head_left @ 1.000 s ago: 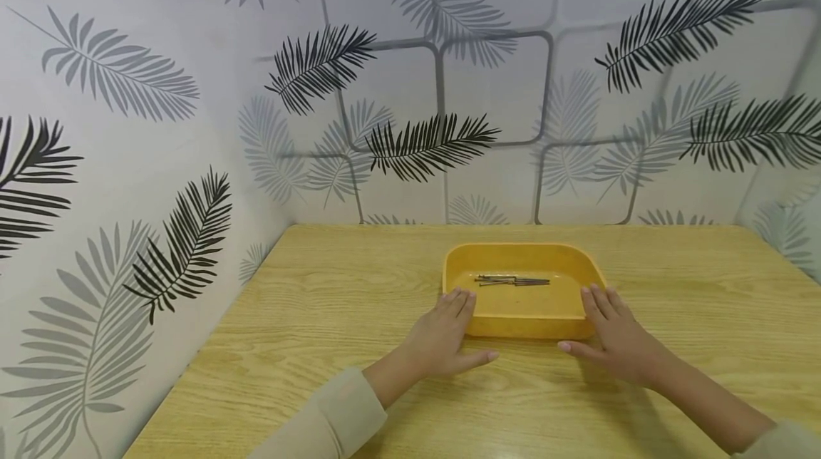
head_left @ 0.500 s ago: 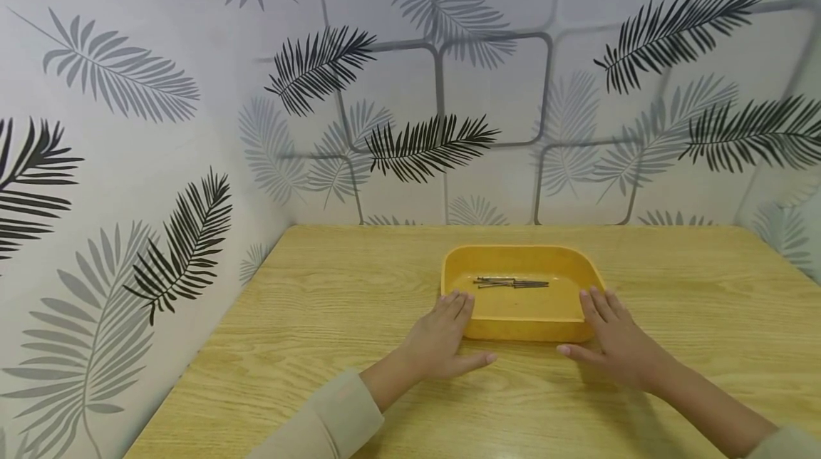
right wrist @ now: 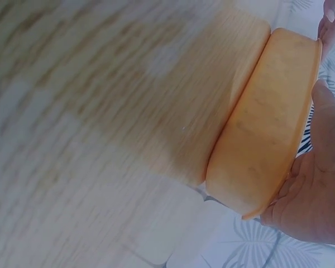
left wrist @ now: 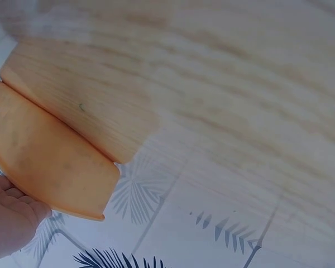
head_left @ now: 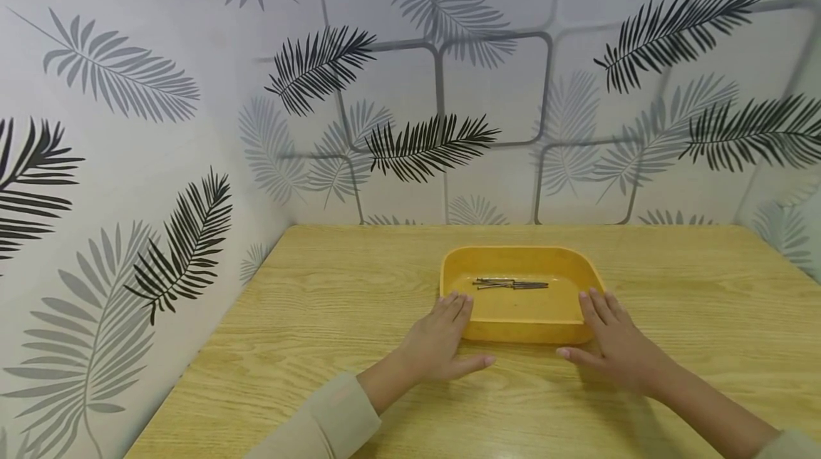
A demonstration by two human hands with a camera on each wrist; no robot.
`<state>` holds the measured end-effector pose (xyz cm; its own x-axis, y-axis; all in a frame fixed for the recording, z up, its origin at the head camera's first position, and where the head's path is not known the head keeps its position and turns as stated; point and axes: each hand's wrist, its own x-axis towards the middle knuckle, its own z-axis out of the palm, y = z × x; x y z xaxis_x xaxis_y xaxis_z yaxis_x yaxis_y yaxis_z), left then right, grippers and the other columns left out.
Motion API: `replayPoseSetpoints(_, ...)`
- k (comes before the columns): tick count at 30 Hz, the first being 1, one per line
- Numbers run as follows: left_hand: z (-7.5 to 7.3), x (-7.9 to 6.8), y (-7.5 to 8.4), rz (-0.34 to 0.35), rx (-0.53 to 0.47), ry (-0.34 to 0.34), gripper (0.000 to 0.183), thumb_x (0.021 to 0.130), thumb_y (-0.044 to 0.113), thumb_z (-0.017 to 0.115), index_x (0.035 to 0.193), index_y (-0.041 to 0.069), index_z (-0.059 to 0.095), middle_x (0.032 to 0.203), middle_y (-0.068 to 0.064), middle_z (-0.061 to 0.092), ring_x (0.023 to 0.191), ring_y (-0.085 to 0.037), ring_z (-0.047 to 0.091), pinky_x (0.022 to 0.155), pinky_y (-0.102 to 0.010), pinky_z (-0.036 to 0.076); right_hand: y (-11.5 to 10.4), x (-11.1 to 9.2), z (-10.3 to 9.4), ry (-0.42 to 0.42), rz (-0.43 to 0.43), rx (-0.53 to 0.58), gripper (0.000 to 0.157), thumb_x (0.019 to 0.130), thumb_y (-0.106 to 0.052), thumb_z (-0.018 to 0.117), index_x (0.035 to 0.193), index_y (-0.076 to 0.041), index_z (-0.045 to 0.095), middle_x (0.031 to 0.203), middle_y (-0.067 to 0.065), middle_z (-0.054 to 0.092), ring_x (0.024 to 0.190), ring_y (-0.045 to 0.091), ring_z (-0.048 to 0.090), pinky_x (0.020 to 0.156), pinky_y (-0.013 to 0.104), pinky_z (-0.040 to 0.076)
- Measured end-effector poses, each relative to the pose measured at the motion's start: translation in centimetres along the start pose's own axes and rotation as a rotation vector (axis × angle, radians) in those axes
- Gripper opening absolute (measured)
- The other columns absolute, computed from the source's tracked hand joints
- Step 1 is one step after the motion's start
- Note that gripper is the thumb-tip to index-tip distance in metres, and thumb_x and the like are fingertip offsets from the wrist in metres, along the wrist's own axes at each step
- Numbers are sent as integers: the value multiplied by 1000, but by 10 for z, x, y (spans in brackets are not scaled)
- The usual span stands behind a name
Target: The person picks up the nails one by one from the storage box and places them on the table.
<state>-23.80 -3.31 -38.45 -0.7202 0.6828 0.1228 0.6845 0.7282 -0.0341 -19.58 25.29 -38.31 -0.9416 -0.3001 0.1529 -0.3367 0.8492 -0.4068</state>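
A yellow plastic tray [head_left: 526,331] with rounded corners stands on the table. Several thin dark nails [head_left: 513,284] lie in a loose bunch on its floor, pointing roughly left to right. At the tray's near left corner, my left hand [head_left: 439,338] rests its extended fingers on the rim, thumb spread away. My right hand [head_left: 618,345] does likewise at the near right corner. Both wrist views show the tray's outer wall [left wrist: 50,151] and fingers reaching over the rim; the nails are hidden there. The left fingertips [right wrist: 330,14] also appear in the right wrist view.
The wood-grain table [head_left: 333,288] extends around the tray on every side. Behind it and at the left rise walls [head_left: 398,102] papered with feather-like leaves. Beige sleeves [head_left: 346,413] cover the forearms.
The tray has slid very slightly toward me and to the left, with both hands moving along at its corners. The nails keep their arrangement inside.
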Motion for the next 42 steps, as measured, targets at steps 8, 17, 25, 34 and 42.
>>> replayPoseSetpoints(8, 0, -2, 1, -18, 6, 0, 89, 89, 67, 34, 146, -1, 24, 152, -15, 26, 141, -29, 24, 115, -37, 24, 0, -2, 0, -23, 11, 41, 98, 85, -48, 60, 144, 12, 9, 147, 39, 4, 133, 58, 2, 102, 71, 11)
replayPoseSetpoints(17, -2, -9, 0, 1, -2, 21, 88, 89, 65, 36, 144, -2, 26, 150, -18, 30, 140, -29, 27, 113, -38, 27, -5, -4, 1, -14, 5, 29, 98, 85, -49, 60, 145, 10, 9, 148, 38, 5, 135, 56, -1, 102, 71, 11)
replayPoseSetpoints(25, 0, -11, -1, 13, 17, 31, 88, 89, 66, 35, 144, -3, 26, 149, -18, 31, 140, -30, 28, 113, -39, 28, -7, -5, 1, -11, 3, 10, 97, 85, -49, 59, 146, 9, 10, 148, 37, 6, 135, 55, 1, 101, 71, 13)
replayPoseSetpoints(34, -1, -15, -2, 25, -15, 34, 88, 90, 65, 35, 144, -4, 26, 149, -18, 30, 140, -30, 27, 113, -41, 27, -9, -7, 4, -2, -1, 0, 97, 85, -49, 59, 145, 9, 10, 148, 38, 7, 135, 56, 1, 103, 70, 13)
replayPoseSetpoints(42, -1, -18, -2, 20, -3, 23, 88, 90, 66, 34, 145, -3, 25, 150, -18, 29, 140, -30, 26, 114, -40, 26, -13, -9, 4, -4, 5, 5, 97, 85, -49, 59, 145, 9, 10, 148, 38, 7, 135, 56, 2, 102, 70, 14)
